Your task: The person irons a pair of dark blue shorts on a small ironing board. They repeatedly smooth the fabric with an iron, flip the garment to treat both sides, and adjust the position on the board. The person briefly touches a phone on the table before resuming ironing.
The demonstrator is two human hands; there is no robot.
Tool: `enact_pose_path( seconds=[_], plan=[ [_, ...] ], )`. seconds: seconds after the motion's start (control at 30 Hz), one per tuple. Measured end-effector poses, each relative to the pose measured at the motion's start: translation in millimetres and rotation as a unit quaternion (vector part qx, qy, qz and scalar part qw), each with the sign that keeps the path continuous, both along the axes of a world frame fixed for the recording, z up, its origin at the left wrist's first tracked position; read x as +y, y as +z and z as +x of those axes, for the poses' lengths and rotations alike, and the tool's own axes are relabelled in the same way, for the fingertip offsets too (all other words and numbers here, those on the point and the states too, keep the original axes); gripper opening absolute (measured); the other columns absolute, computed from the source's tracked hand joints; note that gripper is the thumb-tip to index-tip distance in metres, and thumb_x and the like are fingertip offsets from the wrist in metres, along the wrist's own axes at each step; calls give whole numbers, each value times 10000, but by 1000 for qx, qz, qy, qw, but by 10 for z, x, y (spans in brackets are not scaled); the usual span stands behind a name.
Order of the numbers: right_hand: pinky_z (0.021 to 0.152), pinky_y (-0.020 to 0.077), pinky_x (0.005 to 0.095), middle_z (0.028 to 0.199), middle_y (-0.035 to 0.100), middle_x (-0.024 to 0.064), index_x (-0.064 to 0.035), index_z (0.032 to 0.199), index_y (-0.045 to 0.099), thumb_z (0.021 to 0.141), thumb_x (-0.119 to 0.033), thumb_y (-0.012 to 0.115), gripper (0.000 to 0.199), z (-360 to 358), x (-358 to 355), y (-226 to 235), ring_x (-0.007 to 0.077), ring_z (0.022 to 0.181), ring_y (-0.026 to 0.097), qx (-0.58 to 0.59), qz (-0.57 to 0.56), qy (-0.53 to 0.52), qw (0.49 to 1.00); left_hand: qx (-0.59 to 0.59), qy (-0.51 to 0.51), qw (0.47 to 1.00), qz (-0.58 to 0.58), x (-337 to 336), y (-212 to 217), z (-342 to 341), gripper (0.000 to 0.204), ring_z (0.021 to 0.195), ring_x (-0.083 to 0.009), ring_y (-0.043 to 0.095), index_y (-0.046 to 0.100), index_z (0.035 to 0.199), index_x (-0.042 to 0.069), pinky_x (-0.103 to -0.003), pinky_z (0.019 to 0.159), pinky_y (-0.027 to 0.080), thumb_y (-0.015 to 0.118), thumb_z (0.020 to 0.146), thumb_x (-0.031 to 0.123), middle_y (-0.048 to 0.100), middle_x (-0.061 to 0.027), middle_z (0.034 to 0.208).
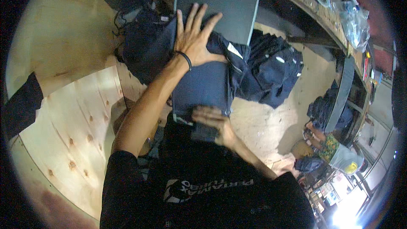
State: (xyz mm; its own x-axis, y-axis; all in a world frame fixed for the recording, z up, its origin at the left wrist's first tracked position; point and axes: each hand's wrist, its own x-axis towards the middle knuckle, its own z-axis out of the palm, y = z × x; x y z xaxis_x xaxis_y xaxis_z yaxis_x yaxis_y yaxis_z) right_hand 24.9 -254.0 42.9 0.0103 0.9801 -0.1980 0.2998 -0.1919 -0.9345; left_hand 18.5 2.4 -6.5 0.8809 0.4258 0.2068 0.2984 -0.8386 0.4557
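A grey board (216,4) with cut corners and a pale rim lies before me. Dark navy cloth (201,85), apparently a garment with a white label (235,50), covers its nearer part. My left hand (195,38) rests with fingers spread, its fingertips on the bare grey surface and its palm and thumb over the edge of the cloth. Blurred by motion, my right hand (216,123) is at the near end of the board, its fingers stretched out to the left over the cloth. Just below those fingers is a dark block-like shape (203,132) that I cannot make out.
Heaped navy garments (271,68) lie right of the board; more dark cloth (142,46) is at its left. Plywood (72,131) spreads at left. A wooden shelf (313,8) holds a clear plastic bag (355,25). Another person (333,150) is at the right.
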Motion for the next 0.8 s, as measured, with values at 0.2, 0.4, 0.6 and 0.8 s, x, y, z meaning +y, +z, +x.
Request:
enact_pose_path(
  seconds=[0.2,0.4,0.6,0.8],
  plan=[
    [1198,416,505,1460,654,162,-84,1378,701,690,-34,767,693,-429,151,-190,372,1401,577,-58,89,-60,992,53,-18,998,-22,67,81,-13,1343,1610,-423,163,374,1635,272,-721,1268,31,912,496,737,248,-200,1719],
    [1147,450,507,1361,674,202,-1,1325,673,703,-224,829,679,18,359,287,401,1246,649,-180,-6,-79,981,-49,41,995,82,-228,211,-225,1250,1613,-447,125,328,1663,249,-796,1214,58,822,642,776,201,-213,1735],
    [1255,252,607,1407,548,204,-63,1350,616,674,-77,714,683,187,543,-254,457,1490,377,-446,143,-263,844,47,274,870,-408,-1356,-333,-1662,956,1379,-559,477,227,1627,-46,-567,1138,422,629,1011,565,468,-404,1503],
    [1177,22,845,1478,529,148,-214,1422,626,682,-175,858,776,-975,1227,-536,470,1529,315,-379,144,-201,892,58,221,875,-427,-1526,-513,-2879,508,1338,-441,534,503,1454,-66,-504,1096,442,587,1024,191,577,-300,1402]
  ],
)
